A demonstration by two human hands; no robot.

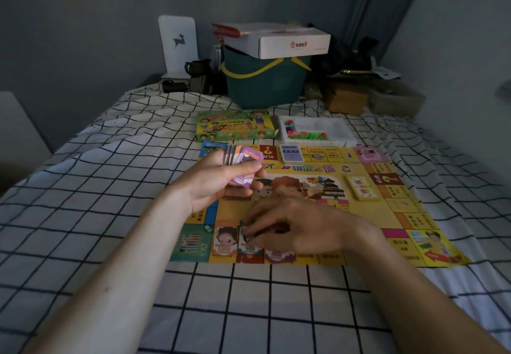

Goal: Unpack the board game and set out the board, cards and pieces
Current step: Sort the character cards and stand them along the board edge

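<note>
Right hand (pixel 287 229) pinched a note (pixel 247 239) at the board's (pixel 367 215) near edge, beside two laid notes. Left hand (pixel 221 185) gripped the money stack (pixel 243 160) just above, long axis pointing away.

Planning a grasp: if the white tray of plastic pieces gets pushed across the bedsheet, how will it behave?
The white tray looks thin-walled and mostly unfilled, so probably light and flexible. It sits on the soft, wrinkled checked bedsheet, so a push may snag rather than slide. The small plastic pieces lie loose at one side and would likely rattle or shift.
</note>
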